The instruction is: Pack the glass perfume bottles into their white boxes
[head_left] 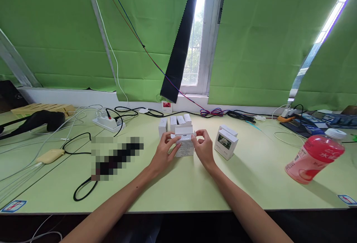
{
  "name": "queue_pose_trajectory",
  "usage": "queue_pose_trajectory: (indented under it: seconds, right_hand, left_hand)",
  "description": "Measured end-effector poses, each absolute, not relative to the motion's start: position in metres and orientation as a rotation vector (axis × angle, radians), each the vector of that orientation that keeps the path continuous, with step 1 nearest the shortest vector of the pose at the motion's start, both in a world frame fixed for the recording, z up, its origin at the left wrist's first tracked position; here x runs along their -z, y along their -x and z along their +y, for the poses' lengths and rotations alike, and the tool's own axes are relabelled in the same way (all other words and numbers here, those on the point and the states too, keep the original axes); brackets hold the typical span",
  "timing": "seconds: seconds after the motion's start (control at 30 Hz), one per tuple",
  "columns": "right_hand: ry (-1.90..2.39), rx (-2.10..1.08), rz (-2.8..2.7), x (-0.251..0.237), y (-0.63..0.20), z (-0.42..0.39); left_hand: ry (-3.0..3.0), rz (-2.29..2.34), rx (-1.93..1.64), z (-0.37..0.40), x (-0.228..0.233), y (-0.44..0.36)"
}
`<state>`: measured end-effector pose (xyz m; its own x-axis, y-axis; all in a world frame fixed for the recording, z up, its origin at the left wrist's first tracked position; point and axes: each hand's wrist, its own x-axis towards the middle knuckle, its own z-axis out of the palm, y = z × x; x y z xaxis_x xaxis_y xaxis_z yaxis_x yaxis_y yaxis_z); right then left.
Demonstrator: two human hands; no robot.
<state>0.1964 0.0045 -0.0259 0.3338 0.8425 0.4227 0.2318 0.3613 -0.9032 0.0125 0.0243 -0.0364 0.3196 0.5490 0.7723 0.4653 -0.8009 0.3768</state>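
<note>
A small white box (185,149) with printed text stands upright on the table in front of me, its top lid flap raised. My left hand (165,150) has thumb and fingers closed on the box's upper left edge and side flap. On the opposite side, my right hand (204,148) pinches the upper right corner by its flap. Behind it are several similar white boxes (163,127), standing close together. To the right, a white box with a flower picture (226,144) stands with another just behind it.
A pink drink bottle (315,157) stands at the right. On the left lie a blurred dark item (117,159) with a black loop, a yellow case (50,156) and a white power strip (108,122). Cables (156,113) run along the back. The table's front edge (195,210) is near me.
</note>
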Motion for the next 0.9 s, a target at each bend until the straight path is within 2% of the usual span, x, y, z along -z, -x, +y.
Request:
queue_pose_trajectory:
  seconds: [0.33,0.9]
  right_hand:
    - [1.052,-0.431,-1.237,0.0282,-0.1928,0.0018]
    - [0.968,-0.494,-1.274,0.0302,-0.1965,0.0073]
  left_hand:
    - [-2.498,0.968,-1.612,0.0244,0.0388,-0.0124]
    - [-2.57,0.93,-1.471,0.0258,0.0424,-0.0096]
